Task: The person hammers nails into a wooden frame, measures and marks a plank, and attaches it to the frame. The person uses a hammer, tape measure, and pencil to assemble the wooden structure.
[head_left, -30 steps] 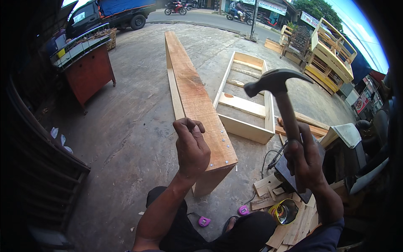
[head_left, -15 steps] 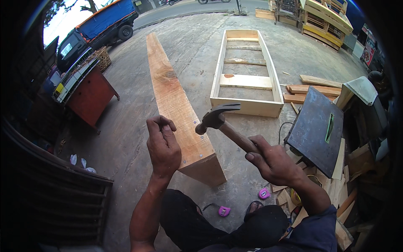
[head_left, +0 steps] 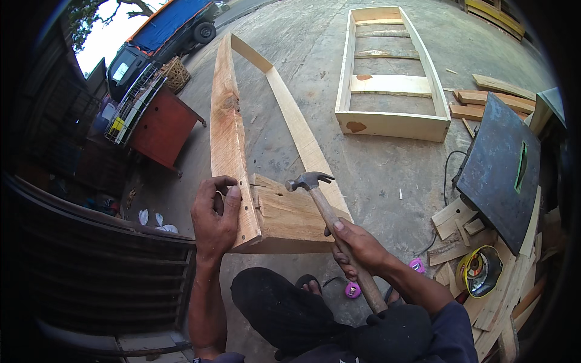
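At the wooden frame (head_left: 225, 136), the left hand (head_left: 215, 219) curls its fingers, hold unclear; the right hand (head_left: 358, 247) wraps its fingers around the hammer (head_left: 330, 216); careless aim could bruise the left hand

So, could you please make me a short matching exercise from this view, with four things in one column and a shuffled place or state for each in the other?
Things:
1. hammer
2. slatted wooden frame
3. tarp
4. round yellow-rimmed tin

Places or states:
A. blue, over the back of the truck
B. among wood offcuts
C. gripped in the right hand
D. lying flat on the concrete ground

Right pairs: 1-C, 2-D, 3-A, 4-B.
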Demonstrator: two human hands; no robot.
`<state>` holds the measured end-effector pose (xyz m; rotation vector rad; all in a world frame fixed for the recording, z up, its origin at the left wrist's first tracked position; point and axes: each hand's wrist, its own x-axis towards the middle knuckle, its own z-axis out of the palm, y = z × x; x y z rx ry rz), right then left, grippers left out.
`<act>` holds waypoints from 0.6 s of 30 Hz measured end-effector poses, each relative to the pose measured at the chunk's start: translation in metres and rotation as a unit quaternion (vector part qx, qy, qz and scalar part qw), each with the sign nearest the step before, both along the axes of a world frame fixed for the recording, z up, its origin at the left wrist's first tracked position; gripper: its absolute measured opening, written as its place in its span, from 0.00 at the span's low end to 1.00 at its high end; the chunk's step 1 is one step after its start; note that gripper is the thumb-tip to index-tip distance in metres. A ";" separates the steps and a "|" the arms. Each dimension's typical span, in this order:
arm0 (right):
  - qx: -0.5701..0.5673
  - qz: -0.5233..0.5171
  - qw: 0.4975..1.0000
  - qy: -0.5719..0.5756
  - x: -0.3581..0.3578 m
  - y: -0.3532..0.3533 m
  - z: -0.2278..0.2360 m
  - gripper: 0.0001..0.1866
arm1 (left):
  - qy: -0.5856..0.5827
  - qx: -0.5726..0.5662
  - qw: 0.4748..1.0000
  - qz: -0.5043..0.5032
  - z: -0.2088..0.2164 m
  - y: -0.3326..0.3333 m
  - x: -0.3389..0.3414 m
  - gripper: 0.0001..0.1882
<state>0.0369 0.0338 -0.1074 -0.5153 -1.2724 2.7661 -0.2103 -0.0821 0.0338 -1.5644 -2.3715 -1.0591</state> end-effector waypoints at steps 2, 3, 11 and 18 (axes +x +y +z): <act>-0.005 -0.003 1.000 0.000 -0.006 -0.004 0.002 0.25 | 0.002 0.004 1.000 -0.003 -0.002 -0.002 -0.002 0.09; -0.003 -0.010 1.000 -0.001 -0.007 -0.005 0.002 0.25 | 0.002 0.005 1.000 -0.003 -0.003 -0.003 -0.003 0.09; 0.045 -0.118 0.989 -0.073 0.006 -0.002 -0.014 0.24 | -0.023 0.013 1.000 0.011 -0.009 -0.019 -0.014 0.07; 0.422 -0.163 0.827 -0.332 0.055 0.010 -0.098 0.20 | -0.002 0.032 0.993 0.114 -0.018 -0.036 -0.030 0.10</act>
